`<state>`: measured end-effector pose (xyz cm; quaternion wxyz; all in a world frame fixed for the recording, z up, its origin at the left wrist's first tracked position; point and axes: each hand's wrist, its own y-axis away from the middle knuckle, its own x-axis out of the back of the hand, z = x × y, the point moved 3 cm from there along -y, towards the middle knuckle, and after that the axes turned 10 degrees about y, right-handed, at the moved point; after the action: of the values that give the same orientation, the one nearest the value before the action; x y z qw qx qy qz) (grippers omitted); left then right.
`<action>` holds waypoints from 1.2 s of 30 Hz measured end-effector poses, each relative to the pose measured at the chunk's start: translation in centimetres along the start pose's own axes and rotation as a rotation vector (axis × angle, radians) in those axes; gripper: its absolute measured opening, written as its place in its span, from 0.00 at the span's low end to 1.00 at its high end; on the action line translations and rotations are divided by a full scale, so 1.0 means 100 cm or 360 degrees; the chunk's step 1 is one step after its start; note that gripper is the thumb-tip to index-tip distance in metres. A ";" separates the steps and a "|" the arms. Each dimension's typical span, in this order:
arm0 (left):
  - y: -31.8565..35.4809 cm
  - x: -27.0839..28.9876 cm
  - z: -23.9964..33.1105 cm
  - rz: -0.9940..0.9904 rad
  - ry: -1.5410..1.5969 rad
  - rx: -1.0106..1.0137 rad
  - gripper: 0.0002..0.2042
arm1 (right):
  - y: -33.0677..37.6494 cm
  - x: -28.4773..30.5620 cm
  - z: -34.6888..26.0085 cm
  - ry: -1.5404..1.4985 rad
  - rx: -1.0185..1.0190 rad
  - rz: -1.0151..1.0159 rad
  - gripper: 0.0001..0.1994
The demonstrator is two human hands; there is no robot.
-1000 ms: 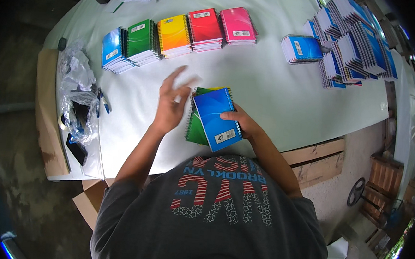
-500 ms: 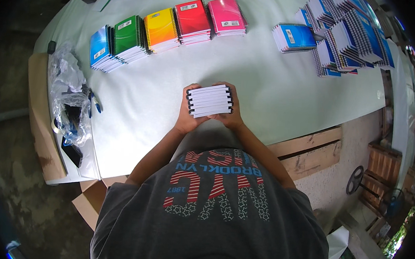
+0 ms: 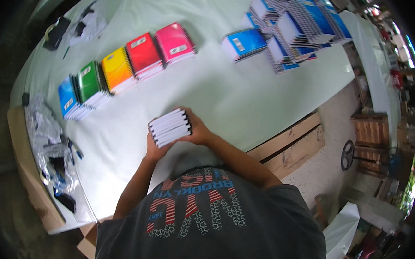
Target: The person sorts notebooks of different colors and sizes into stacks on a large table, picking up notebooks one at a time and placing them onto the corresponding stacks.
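Between my two hands I hold a stack of spiral notebooks (image 3: 170,128), white page edges facing up and black bindings showing at both sides. My left hand (image 3: 155,147) is closed against its left side. On the opposite side my right hand (image 3: 199,129) grips it. Ahead on the table, a slanting row of notebook piles runs from a blue pile (image 3: 68,98) through a green pile (image 3: 90,83), a yellow pile (image 3: 117,68) and a red pile (image 3: 143,53) to a pink pile (image 3: 174,40).
Many blue notebooks (image 3: 304,21) lie heaped at the far right, with a smaller blue pile (image 3: 245,41) beside them. Crumpled clear plastic (image 3: 54,159) lies along the left edge of the white-covered table (image 3: 103,170). Wooden slats (image 3: 290,147) show by the right edge.
The view has turned, so the table and notebook piles appear shifted left and tilted. Both hands still hold the stack, which now looks slanted, lower and further left in the picture.
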<state>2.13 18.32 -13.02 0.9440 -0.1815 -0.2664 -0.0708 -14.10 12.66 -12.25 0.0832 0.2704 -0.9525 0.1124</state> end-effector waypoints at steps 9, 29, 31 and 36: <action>-0.050 0.003 0.078 0.0533 0.1429 0.0840 0.23 | 0.020 0.003 -0.005 -0.0913 -0.0378 0.1153 0.33; -0.040 -0.025 0.043 0.0211 -0.0527 0.0568 0.28 | -0.109 0.257 0.004 -0.1174 -0.0951 0.1373 0.32; -0.034 -0.026 0.043 0.0206 -0.0546 0.0497 0.26 | -0.106 0.266 0.022 -0.1154 -0.1083 0.1408 0.32; -0.032 -0.022 0.041 0.0284 -0.0578 0.0470 0.21 | -0.117 0.254 0.010 -0.1128 -0.1254 0.1388 0.27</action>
<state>-2.43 17.04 -9.97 0.8995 -0.0742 -0.4220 0.0862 -29.31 -9.85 -5.66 -0.1941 -0.1679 -0.9140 -0.3144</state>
